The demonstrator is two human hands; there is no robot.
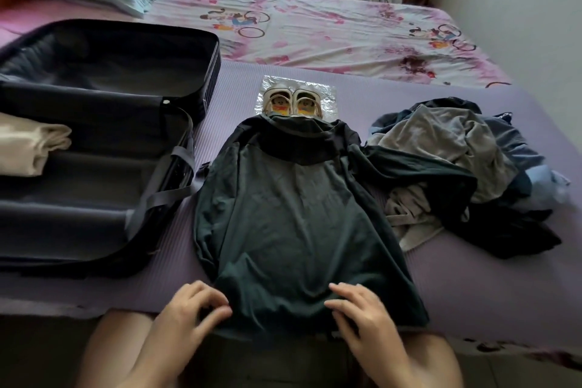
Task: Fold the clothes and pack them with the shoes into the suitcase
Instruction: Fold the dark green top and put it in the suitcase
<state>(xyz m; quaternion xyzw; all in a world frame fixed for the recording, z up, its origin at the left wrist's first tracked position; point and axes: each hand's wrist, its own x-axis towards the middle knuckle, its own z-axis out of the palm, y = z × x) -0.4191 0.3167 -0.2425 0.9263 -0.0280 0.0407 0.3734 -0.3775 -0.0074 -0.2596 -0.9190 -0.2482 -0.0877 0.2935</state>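
The fingers point(344, 292) of the right hand point(365, 318) are bent down onto the near hem of a dark green hooded top point(293, 214), thumb drawn in under them so that they seem to gather a bit of the cloth. The left hand point(192, 315) sits at the hem's left corner with thumb and fingertips close together at the fabric's edge, but that hand is blurred, and whether it has really pinched the cloth cannot be told. Both hands sit at the near end of the garment, one to each side, probably because that gives even control of the hem for smoothing it or lifting it over in a fold. The top lies flat and lengthwise, running from the fingers away to its hood at the far end, on a purple mat point(472, 287) spread over the bed point(315, 25). It is laid out ready but not yet folded. The hood overlaps the near edge of a pair of small shoes point(293, 101), which stand on a crinkled plastic sheet point(327, 94), likely to keep their soles off the mat. To the right, touching the top's spread sleeve, lies a loose pile of clothes point(456, 167) waiting for folding. To the left the suitcase point(126, 25) lies open just beside the top — handy for packing — and holds one folded cream garment point(28, 148).
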